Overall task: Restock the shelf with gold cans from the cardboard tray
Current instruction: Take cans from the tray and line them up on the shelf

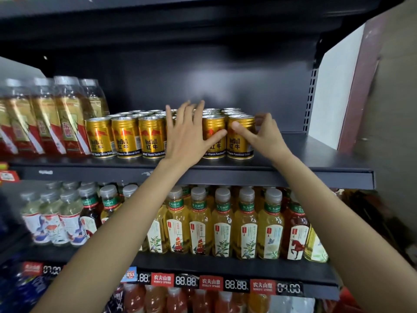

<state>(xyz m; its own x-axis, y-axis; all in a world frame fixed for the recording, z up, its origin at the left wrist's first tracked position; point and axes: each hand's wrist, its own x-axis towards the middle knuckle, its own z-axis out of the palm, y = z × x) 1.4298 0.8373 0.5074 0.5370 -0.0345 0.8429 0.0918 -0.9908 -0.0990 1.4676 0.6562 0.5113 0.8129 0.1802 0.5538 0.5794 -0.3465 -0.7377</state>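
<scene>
— Cans (158, 132)?
— Rowed upright on the shelf (316, 152), right of the bottles (45, 118).
— Left hand (188, 136)?
— Fingers (184, 111) spread, flat against the front cans.
— Right hand (262, 134)?
— Curled round the rightmost can (240, 143), thumb in front.

Bare shelf (316, 150) right of gold cans (126, 136), free up to white side panel (334, 91). Tall open gap above can tops, under upper shelf (158, 10). Left blocked: bottles (45, 118) just beside cans. Left hand (189, 132) covers the front row, right hand (264, 134) around rightmost can (240, 141).
</scene>
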